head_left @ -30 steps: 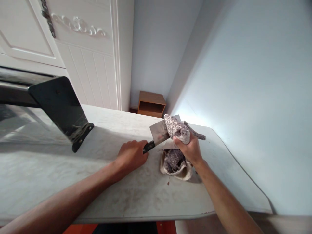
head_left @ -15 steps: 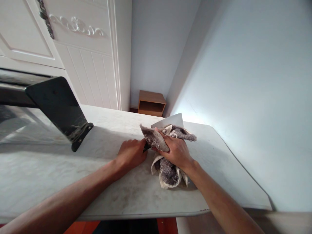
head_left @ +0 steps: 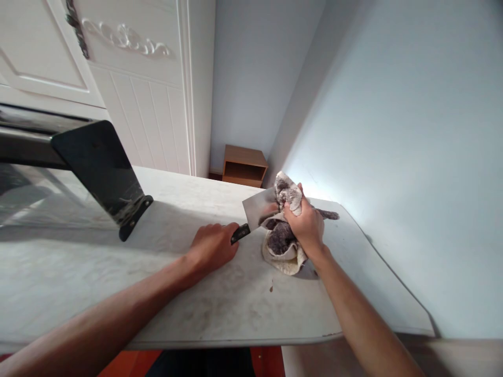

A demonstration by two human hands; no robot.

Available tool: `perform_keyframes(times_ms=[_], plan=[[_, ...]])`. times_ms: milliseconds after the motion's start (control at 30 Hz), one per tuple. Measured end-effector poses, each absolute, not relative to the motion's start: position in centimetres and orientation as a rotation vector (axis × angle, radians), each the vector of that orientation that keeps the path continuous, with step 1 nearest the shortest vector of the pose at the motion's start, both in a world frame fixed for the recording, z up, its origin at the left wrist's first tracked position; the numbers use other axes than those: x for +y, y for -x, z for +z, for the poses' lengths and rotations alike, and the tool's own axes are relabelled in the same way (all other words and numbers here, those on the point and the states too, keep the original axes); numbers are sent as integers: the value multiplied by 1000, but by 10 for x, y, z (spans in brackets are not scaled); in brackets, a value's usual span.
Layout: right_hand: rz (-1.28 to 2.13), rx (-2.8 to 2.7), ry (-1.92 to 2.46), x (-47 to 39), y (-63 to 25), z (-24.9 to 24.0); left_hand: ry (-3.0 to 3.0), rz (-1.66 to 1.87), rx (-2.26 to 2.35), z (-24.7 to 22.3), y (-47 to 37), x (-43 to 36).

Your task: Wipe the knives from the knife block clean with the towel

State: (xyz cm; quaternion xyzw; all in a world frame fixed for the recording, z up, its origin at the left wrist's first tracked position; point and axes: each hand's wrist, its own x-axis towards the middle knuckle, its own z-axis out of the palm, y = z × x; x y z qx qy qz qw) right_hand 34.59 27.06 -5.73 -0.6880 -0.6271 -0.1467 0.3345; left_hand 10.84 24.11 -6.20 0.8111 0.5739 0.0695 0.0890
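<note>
A cleaver [head_left: 259, 208] with a broad metal blade and a black handle is held above the white tabletop [head_left: 188, 309]. My left hand [head_left: 214, 245] is closed around its handle. Toward the far end of the blade, my right hand [head_left: 305, 222] grips a bunched grey-brown cloth [head_left: 281, 238] with pale edges. The cloth is folded against the blade and hides its far part. Its lower folds hang close to the tabletop; whether they touch it I cannot tell.
At the left stands a black metal bracket [head_left: 98, 167] beside a clear panel. White cabinets [head_left: 145, 110] rise behind the table. A small wooden box shelf [head_left: 244, 165] is beyond the far edge, and a pale wall [head_left: 412, 157] borders the right side.
My right hand and the cloth have slid right along the blade, away from the handle. More of the blade and handle now shows. My left hand has hardly moved.
</note>
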Motion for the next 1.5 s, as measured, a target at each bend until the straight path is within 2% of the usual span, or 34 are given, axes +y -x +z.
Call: perform_keyframes(times_ms=[167, 300, 467, 833, 1033, 1500], plan=[[-370, -1611, 1849, 274, -364, -59, -2405, 223, 1700, -61, -109, 242], [-304, -1846, 1807, 267, -357, -57, -2373, 236, 1721, -63, -109, 242], [-58, -2221, 1671, 254, -342, -51, -2367, 253, 1732, -66, -109, 244], [130, -2432, 1470, 239, -323, -46, -2330, 292, 1742, -70, -110, 246], [338, -2287, 1390, 241, -333, -48, -2339, 354, 1705, -73, -108, 247], [62, -1511, 1709, 256, -364, -53, -2319, 382, 1687, -71, -108, 244]])
